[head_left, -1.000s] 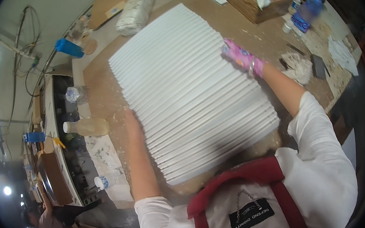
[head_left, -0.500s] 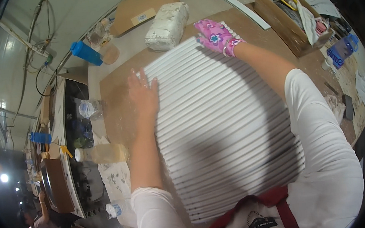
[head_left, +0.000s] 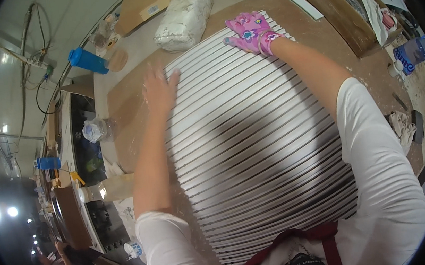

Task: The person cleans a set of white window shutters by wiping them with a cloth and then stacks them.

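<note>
A row of long white slats [head_left: 232, 125] lies side by side on a brown board, running crosswise in front of me with narrow dark gaps between them. At the left ends of the far slats is my bare left hand [head_left: 160, 89], its fingers spread and slightly blurred, thumb against the slat ends. My right hand [head_left: 253, 34], in a pink flowered glove, rests flat over the far slats near their right ends, fingers stretched forward and thumb out to the left. Neither hand grips anything that I can see. My right forearm and sleeve cover part of the slats' right ends.
Beyond the slats sits a pale wrapped block [head_left: 184, 19], with a cardboard piece [head_left: 140, 10] behind it. A blue bottle [head_left: 88, 61] and a yellowish bottle [head_left: 109, 189] lie at left. At right are a cardboard box [head_left: 337, 13] of tools and a water bottle [head_left: 414, 54].
The slats look more evenly spread, with clearer dark gaps. My right hand now lies on the slats, with more slat ends showing beyond it. My left hand stays along their left ends.
</note>
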The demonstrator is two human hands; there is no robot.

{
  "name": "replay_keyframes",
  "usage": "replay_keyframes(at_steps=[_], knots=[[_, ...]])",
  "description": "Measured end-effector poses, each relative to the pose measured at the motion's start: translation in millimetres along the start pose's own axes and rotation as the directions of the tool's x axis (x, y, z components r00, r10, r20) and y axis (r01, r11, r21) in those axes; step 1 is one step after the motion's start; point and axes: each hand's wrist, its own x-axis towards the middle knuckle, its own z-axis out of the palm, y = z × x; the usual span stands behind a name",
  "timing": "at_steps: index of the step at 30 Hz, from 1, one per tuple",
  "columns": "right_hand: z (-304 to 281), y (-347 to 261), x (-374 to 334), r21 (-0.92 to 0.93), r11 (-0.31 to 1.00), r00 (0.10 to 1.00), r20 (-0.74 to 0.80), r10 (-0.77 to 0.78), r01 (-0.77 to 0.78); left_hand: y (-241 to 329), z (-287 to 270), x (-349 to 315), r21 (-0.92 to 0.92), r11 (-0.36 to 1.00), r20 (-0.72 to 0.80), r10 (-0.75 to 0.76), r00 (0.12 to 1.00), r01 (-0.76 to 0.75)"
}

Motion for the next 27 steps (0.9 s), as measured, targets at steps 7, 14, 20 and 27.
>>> replay_keyframes(at_steps=[7, 14, 20, 27], knots=[[-2.3, -4.0, 0.6, 0.030, 0.999, 0.999, 0.043, -0.013, 0.012, 45.8, 31.6, 99.0, -0.222, 0.975, -0.171, -0.055, 0.984, 0.016], [3.4, -1.9, 2.1, 0.016, 1.000, 0.998, 0.058, 0.009, -0.010, 78.4, 48.6, 89.8, -0.158, 0.983, -0.325, -0.144, 0.935, 0.097], [1.5, 2.5, 4.9, -0.029, 0.999, 0.997, 0.076, 0.032, -0.030, 37.4, 14.5, 66.7, -0.364, 0.931, -0.171, -0.091, 0.981, 0.023], [-5.8, -1.7, 3.5, -0.023, 1.000, 0.993, 0.115, 0.005, -0.003, -11.1, 23.0, 19.3, 0.110, 0.986, 0.062, -0.131, 0.989, 0.124]])
